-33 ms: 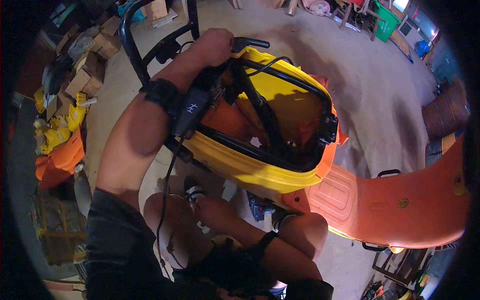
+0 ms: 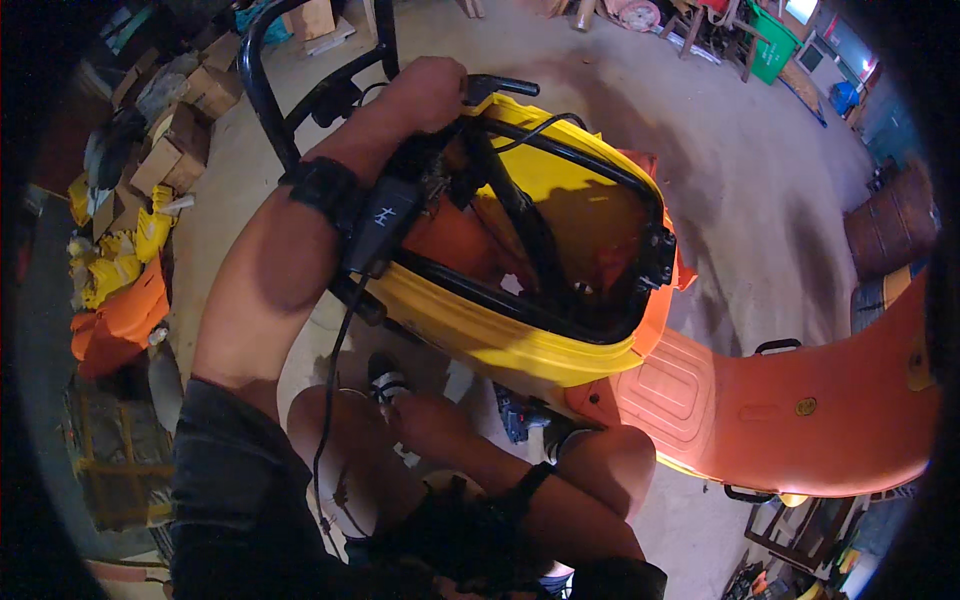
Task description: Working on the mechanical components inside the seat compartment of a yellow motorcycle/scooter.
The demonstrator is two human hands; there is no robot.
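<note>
My left hand is closed over the black handlebar of a ride-on vehicle, its fingers mostly hidden on the far side. A black strapped device circles that wrist. Beside the forearm sits a black box with a white mark, and a black cable hangs from it. The vehicle's yellow front body is uncovered at the top, with a black rim and tubes inside. Low between my knees, my right hand is closed near my left knee; what its fingers hold is too small and dark to make out.
An orange seat curves away at the right. A black tube frame rises beyond my left arm. Cardboard boxes and orange and yellow panels are piled at the left. A rusty drum and a green bin stand farther right.
</note>
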